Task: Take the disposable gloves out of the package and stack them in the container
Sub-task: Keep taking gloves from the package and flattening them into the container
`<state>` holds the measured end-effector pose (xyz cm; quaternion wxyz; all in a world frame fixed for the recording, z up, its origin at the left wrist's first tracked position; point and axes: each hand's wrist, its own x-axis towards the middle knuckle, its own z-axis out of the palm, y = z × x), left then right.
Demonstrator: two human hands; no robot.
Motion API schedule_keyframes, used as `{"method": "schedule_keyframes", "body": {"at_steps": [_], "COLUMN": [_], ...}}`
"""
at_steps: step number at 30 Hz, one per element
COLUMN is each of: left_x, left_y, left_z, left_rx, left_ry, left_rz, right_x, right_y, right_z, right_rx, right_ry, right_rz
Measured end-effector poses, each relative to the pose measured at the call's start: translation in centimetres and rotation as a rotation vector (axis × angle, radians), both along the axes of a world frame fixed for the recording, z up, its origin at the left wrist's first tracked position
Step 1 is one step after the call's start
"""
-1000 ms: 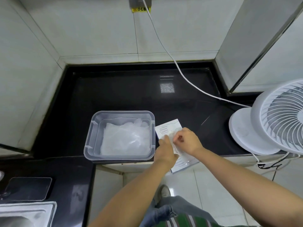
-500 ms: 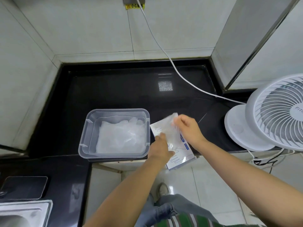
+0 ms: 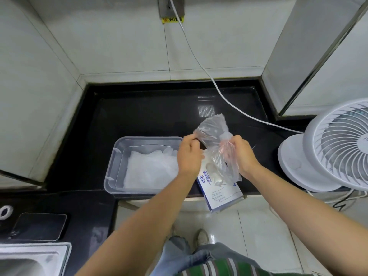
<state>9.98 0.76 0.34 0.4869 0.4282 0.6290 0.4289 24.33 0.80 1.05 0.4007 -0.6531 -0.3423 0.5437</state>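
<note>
Disposable glove (image 3: 214, 134) held in air above package (image 3: 221, 189). Left hand (image 3: 189, 156) fingers pinch one edge, right hand (image 3: 242, 156) fingers clamped on other. Package lies at table (image 3: 149, 116) front edge, just beside container (image 3: 147, 138). Glove stack (image 3: 151, 170) already inside; this glove not yet placed. Judged partway; remaining package contents cannot tell.

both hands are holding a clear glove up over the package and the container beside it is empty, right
Not quite: the container is not empty. The head view shows a pile of gloves lying in it. The rest holds: the left hand and the right hand hold a clear glove up over the package.
</note>
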Motion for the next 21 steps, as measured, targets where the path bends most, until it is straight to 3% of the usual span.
{"method": "schedule_keyframes", "body": {"at_steps": [2,6,10,14,18,21], "left_x": [-1.5,-4.7,-6.7,-8.0,-9.3,-10.3], "left_y": [1.0,1.6,1.8,1.9,2.8,3.2], "left_z": [0.9,1.2,1.7,2.2,1.1,0.3], "left_rx": [-0.061,-0.009,-0.019,-0.064,-0.177,-0.201], "left_ry": [-0.133,-0.041,-0.059,-0.008,0.174,0.113], "left_rz": [-0.015,-0.354,-0.445,-0.321,-0.126,-0.061], "right_x": [-0.4,-1.7,-3.5,-5.2,-6.8,-7.9], "right_y": [0.2,0.5,0.6,1.3,1.7,1.6], "right_z": [0.1,-0.4,-0.6,-0.7,-0.3,0.5], "right_rx": [0.002,-0.035,0.025,0.064,0.064,0.038], "right_ry": [-0.010,-0.074,-0.198,-0.319,-0.351,-0.288], "right_rz": [0.081,0.270,0.294,0.340,0.420,0.446]}}
